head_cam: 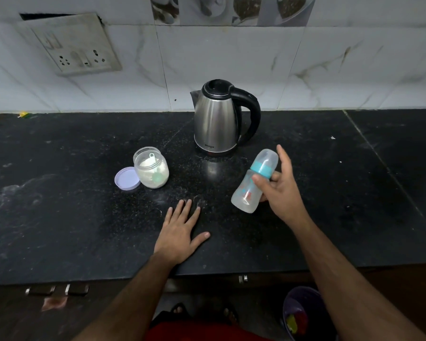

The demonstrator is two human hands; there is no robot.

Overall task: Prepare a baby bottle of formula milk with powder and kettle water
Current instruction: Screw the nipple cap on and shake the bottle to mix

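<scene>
Baby bottle (253, 182), capped and tilted with its teal collar uppermost, is gripped off the counter (330, 205) in the right hand (279, 190), just in front of the steel kettle (215, 119), while the left hand (180, 232) lies flat and empty, the open powder jar (151, 171) and its lid (127, 179) beyond it to the left.

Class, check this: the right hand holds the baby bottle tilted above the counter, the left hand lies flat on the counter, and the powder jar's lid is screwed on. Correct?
Not quite. The head view shows the powder jar open, its lid lying on the counter beside it. The rest holds: right hand holds the baby bottle tilted, left hand flat.
</scene>
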